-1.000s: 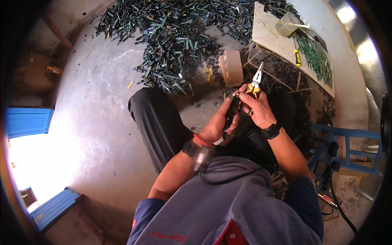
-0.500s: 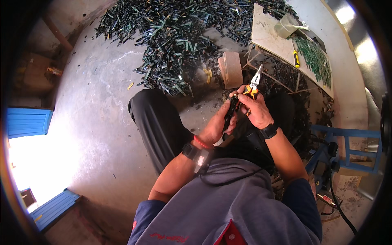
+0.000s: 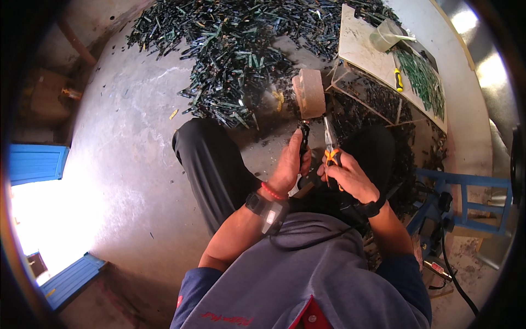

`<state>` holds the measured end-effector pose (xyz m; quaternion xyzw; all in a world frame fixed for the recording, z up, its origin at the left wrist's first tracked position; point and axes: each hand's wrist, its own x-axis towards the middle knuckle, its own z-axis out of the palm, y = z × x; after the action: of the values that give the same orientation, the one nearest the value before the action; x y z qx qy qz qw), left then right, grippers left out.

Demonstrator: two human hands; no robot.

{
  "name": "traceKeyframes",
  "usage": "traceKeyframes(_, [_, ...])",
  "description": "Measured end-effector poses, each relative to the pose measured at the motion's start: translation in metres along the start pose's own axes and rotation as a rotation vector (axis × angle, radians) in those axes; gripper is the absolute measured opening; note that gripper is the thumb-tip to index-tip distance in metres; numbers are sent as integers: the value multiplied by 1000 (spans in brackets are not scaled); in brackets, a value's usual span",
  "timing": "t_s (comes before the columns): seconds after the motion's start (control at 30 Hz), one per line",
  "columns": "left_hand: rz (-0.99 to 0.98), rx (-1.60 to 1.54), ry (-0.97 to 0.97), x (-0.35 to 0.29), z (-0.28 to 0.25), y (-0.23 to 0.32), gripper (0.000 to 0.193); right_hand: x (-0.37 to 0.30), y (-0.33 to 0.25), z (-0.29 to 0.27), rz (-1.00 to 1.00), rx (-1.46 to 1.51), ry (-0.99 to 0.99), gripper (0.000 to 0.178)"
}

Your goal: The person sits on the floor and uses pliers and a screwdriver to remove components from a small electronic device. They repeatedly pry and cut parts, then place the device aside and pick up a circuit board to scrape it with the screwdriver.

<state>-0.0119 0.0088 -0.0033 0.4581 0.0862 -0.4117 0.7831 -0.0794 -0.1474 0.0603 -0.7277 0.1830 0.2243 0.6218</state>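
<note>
My left hand (image 3: 289, 165) is closed round a dark, narrow strip-like piece (image 3: 304, 136) that stands up out of the fist; its exact kind is hard to make out. In my right hand (image 3: 353, 178) is a pair of long-nose pliers (image 3: 331, 147) with orange and black handles. The jaws point away from me, to the right of the dark piece and apart from it. Just beyond both hands stands a reddish block (image 3: 310, 94), close to the pliers' tip.
A large heap of dark and green strips (image 3: 235, 60) covers the floor ahead. On the right, a low table (image 3: 353, 41) bears a plastic jug (image 3: 383, 37), a yellow-black screwdriver (image 3: 398, 80) and green strips (image 3: 421, 82). A blue frame (image 3: 482, 178) stands near my right side.
My right hand has moved down and right with the pliers, away from my left hand. The pliers are now more upright. The dark piece in my left hand stands straighter.
</note>
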Motion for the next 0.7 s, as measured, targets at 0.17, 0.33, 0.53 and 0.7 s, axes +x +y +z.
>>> traceKeyframes(0.17, [47,98,37,-2,5,2,62,-8,10,7,-138,-267,76,19])
traceKeyframes(0.33, [104,211,64,-4,4,2,66,-1,13,11,-160,-601,179,21])
traceKeyframes(0.53, [80,235,132,-3,6,1,68,7,19,18,-188,-680,226,21])
traceKeyframes(0.7, [126,259,152,-3,6,2,69,8,23,24,-190,-719,256,21])
